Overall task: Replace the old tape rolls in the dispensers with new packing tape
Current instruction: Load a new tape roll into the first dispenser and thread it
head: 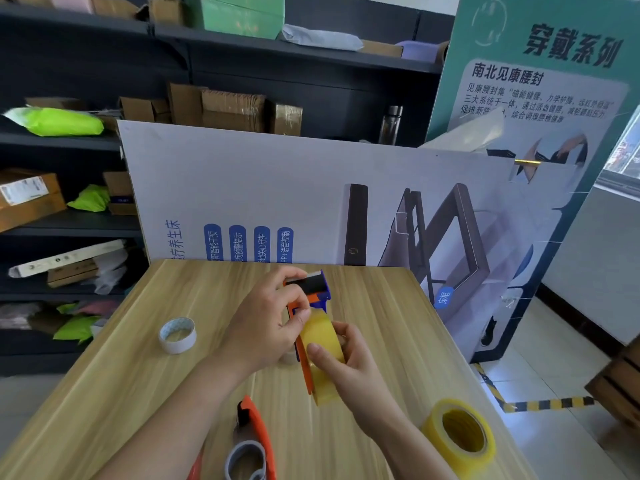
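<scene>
An orange and blue tape dispenser (pixel 313 292) is held above the wooden table (pixel 138 341), with a yellow tape roll (pixel 323 337) mounted in it. My left hand (pixel 266 323) pinches the tape near the dispenser's front part. My right hand (pixel 341 358) grips the yellow roll from the right, thumb across its face. A second yellow packing tape roll (pixel 459 433) stands on the table at the front right. A white, nearly used-up roll (pixel 177 335) lies to the left. A second orange dispenser (pixel 251 441) with a grey core lies at the front edge.
A large printed board (pixel 277 202) leans upright against the table's far edge. Dark shelves (pixel 69 223) with cardboard boxes and green bags stand behind and to the left. A green poster panel (pixel 540 98) stands at the right, above a tiled floor with striped hazard tape (pixel 540 404).
</scene>
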